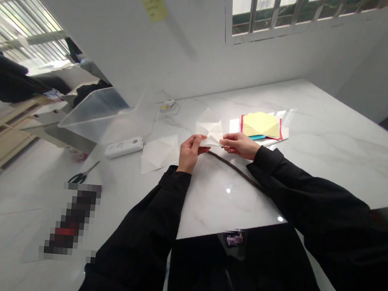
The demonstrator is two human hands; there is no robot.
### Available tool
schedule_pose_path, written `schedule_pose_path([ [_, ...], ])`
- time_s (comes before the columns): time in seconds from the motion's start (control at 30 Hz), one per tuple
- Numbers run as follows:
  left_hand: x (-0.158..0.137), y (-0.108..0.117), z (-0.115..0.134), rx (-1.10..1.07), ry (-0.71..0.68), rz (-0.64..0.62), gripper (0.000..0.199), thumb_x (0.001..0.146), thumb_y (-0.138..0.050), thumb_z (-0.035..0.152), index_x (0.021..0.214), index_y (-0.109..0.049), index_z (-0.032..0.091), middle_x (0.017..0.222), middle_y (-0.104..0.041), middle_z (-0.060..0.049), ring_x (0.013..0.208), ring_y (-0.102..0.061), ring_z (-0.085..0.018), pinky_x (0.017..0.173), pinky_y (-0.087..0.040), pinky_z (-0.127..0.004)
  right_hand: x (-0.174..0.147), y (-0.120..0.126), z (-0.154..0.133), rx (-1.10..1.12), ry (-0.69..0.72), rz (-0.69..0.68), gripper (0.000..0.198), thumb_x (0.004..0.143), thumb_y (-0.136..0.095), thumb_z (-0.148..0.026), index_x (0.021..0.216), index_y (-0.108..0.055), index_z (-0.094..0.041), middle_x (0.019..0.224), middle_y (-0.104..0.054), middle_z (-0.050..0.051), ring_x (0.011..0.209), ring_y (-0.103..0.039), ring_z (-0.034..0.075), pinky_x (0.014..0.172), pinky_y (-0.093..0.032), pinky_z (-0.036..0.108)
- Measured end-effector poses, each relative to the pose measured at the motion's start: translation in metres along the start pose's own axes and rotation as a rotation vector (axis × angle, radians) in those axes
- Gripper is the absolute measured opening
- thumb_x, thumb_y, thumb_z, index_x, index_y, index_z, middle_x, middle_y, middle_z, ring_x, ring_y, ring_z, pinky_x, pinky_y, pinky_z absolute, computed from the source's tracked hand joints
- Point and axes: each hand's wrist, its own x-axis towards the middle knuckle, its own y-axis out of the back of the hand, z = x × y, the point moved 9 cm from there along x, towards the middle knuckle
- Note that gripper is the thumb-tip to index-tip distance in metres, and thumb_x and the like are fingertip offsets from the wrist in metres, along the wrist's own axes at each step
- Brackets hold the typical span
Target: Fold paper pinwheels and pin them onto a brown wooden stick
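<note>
One creased white paper sheet point(213, 131): left hand point(190, 151) is pinching its near-left edge; right hand point(243, 145) is pinching its near-right corner.

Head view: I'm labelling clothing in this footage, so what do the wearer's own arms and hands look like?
The left sleeve and right sleeve are loose, plain black and long, with no marking that I can make out. The left hand and right hand are bare; no glove, ring or watch shows.

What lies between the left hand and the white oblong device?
A creased white sheet of paper lies on the table between the left hand and the white oblong device, as the head view shows.
</note>
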Motion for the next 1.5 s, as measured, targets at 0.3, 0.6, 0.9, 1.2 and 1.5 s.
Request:
schedule_pose_path([
  [0.3,0.002,0.005,-0.001,0.038,-0.021,0.024,0.032,0.076,-0.078,0.038,0.102,-0.073,0.02,0.083,-0.065,-0.001,0.077,-0.065,-0.015,0.068,-0.062,-0.026,0.001,0.005,-0.004,-0.011,0.079,0.086,0.049,0.061,-0.098,-0.042,0.085,-0.064,-0.015,0.064,-0.062,-0.003,0.059,-0.055,0.008,0.052,-0.041,0.019],
  [0.6,0.003,0.008,-0.006,-0.039,0.019,0.068,0.029,0.071,-0.081,0.03,0.097,-0.074,0.018,0.088,-0.069,-0.002,0.079,-0.068,-0.016,0.068,-0.06,-0.027,-0.003,0.004,-0.021,-0.168,0.214,0.163,0.059,0.061,-0.095,-0.056,0.083,-0.053,-0.022,0.059,-0.065,-0.004,0.053,-0.063,0.012,0.048,-0.051,0.022],
  [0.9,0.005,0.016,-0.005,-0.137,0.055,0.121,0.032,0.07,-0.085,0.033,0.094,-0.074,0.017,0.086,-0.073,-0.002,0.074,-0.068,-0.013,0.066,-0.059,-0.023,-0.003,0.002,-0.034,-0.235,0.293,0.066,0.047,0.07,-0.092,-0.049,0.099,-0.079,-0.014,0.08,-0.079,0.007,0.077,-0.077,0.02,0.076,-0.066,0.035],
  [1.2,0.004,0.009,-0.003,-0.214,0.144,0.01,0.033,0.082,-0.063,0.03,0.111,-0.073,0.016,0.115,-0.074,-0.01,0.078,-0.076,-0.017,0.08,-0.064,-0.033,-0.016,0.008,-0.053,-0.581,0.551,0.238,0.034,0.078,-0.086,-0.04,0.103,-0.083,-0.018,0.097,-0.082,0.009,0.086,-0.078,0.024,0.088,-0.067,0.044],
  [1.5,0.006,0.019,0.016,-0.035,-0.08,0.04,0.037,0.073,-0.086,0.036,0.101,-0.069,0.018,0.1,-0.073,-0.004,0.075,-0.074,-0.014,0.08,-0.065,-0.032,-0.027,0.01,-0.07,-0.614,0.659,0.36,0.027,0.082,-0.082,-0.043,0.096,-0.084,-0.019,0.09,-0.082,0.007,0.08,-0.078,0.022,0.081,-0.069,0.039],
])
